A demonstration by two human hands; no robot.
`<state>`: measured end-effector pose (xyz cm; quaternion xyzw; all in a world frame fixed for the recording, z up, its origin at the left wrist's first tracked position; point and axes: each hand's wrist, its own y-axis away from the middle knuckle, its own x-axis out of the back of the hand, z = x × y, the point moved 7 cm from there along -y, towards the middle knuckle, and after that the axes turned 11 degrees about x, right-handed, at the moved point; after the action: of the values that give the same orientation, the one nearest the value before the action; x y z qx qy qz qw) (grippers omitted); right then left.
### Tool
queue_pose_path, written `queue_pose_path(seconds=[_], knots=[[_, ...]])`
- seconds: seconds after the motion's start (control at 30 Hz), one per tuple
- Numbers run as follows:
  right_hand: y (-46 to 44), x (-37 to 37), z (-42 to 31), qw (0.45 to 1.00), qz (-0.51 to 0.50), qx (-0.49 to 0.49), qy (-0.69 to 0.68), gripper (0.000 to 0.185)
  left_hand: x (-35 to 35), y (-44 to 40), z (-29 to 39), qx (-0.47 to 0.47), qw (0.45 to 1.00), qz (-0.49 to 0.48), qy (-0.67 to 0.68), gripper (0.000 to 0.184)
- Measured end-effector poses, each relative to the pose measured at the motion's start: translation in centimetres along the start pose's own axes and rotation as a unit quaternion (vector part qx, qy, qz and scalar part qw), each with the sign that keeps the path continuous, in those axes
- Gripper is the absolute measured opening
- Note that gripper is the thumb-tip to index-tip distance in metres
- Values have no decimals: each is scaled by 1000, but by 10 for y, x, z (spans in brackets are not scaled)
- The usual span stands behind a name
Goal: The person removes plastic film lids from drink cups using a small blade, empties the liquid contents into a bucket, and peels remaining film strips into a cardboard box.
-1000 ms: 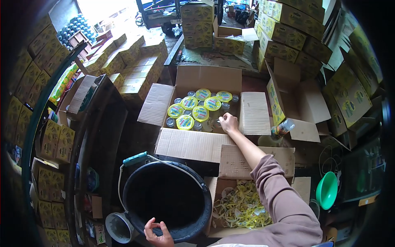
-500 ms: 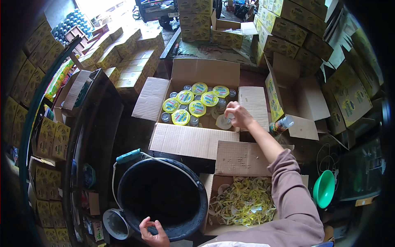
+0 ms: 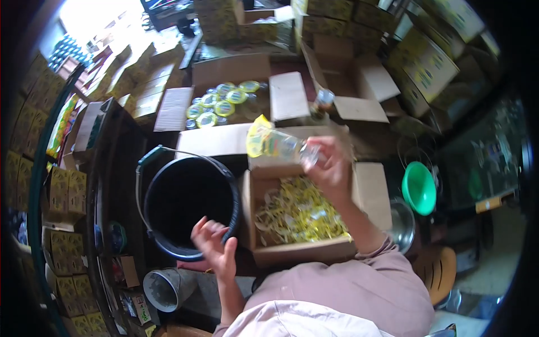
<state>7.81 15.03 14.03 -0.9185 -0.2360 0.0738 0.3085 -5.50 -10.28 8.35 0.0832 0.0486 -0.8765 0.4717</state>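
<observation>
My right hand (image 3: 328, 168) grips the narrow base of a clear plastic cup (image 3: 281, 144). The cup lies tilted in the air, its yellow lid rim pointing left, above the carton of yellow trimmings (image 3: 297, 213). Over the right front rim of the black bucket (image 3: 151, 224), my left hand (image 3: 216, 242) has its fingers apart and holds nothing. Behind, an open carton (image 3: 230, 67) contains several lidded lemon cups (image 3: 223, 108), some upside down.
A green bowl (image 3: 419, 188) and a metal bowl (image 3: 403, 224) stand at the right. A grey pail (image 3: 163, 291) sits at the lower left. Another open carton (image 3: 366, 109) is at the back right, beside a jar (image 3: 324, 100). Stacked cartons (image 3: 213, 22) stand behind.
The view has turned downward and right. My right hand has come back from the cup carton with a cup. My left hand has risen and its fingers have spread.
</observation>
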Motion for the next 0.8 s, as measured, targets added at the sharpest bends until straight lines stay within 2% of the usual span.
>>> queue_pose_path(seconds=[0.03, 0.07, 0.13, 0.2, 0.27, 0.3, 0.33, 0.37, 0.4, 0.47, 0.53, 0.6, 0.67, 0.73, 0.8], knots=[[27, 5, -19, 999, 21, 34, 8, 39, -32, 7, -12, 87, 986, -106, 100, 78], [57, 13, -37, 997, 40, 64, 18, 40, -60, 22, -24, 179, 942, -204, 196, 80], [110, 28, -59, 975, 12, 152, 161, 40, -95, 40, -58, 313, 846, -293, 318, 81], [155, 34, -75, 956, -54, 207, 201, 40, -106, 48, -80, 370, 720, -357, 467, 73], [184, 38, -91, 938, -111, 243, 221, 40, -122, 62, -59, 382, 772, -305, 406, 66], [193, 42, -97, 931, -136, 254, 224, 39, -118, 67, -70, 400, 790, -266, 381, 51], [203, 45, -103, 923, -163, 264, 226, 38, -114, 74, -84, 405, 800, -255, 361, 48], [212, 52, -102, 940, -151, 224, 207, 35, -110, 80, -92, 397, 819, -247, 334, 47], [209, 66, -111, 928, -139, 202, 281, 33, -106, 84, -96, 387, 837, -236, 306, 46], [222, 111, -86, 912, -7, 115, 393, 31, -97, 84, -81, 315, 877, -243, 269, 45], [250, 170, -34, 878, 164, -59, 446, 30, -79, 75, -64, 242, 913, -243, 221, 48], [293, 216, 34, 873, 268, -213, 348, 33, -53, 59, -39, 162, 948, -223, 157, 54], [300, 222, 53, 859, 317, -310, 258, 36, -22, 40, -7, 81, 966, -187, 161, 63], [305, 225, 76, 869, 339, -317, 169, 44, 17, 18, 12, 67, 991, -88, 75, 65], [311, 228, 84, 870, 337, -328, 150, 45, 45, 0, 31, -14, 992, -89, 90, 64]])
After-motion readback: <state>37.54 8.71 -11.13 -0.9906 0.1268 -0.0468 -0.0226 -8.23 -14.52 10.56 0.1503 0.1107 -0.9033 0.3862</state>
